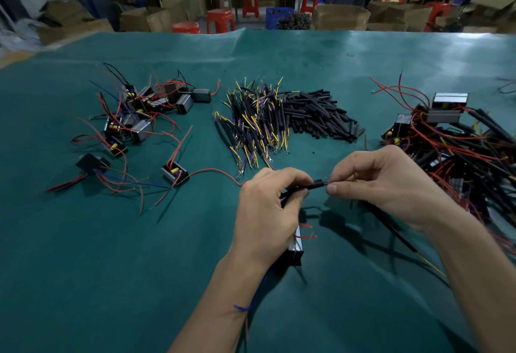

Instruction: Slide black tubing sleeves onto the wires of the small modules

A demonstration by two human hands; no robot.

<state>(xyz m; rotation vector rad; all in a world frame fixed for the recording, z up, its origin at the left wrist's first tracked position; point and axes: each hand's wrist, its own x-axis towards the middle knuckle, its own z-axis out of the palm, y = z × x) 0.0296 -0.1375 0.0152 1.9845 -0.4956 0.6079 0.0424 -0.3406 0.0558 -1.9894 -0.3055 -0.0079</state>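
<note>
My left hand grips a black tubing sleeve over the middle of the green table. My right hand pinches the wire end at the sleeve's mouth, fingertips meeting those of the left. Below my left wrist hangs a small module with a silver side and red wires. A pile of loose black sleeves lies behind my hands. To its left is a bundle of yellow and purple wires in black sleeving.
Small modules with bare red wires are scattered at the left, one close by. A heap of modules with black-sleeved wires fills the right. Beyond the green mat's far edge stand red stools and cardboard boxes.
</note>
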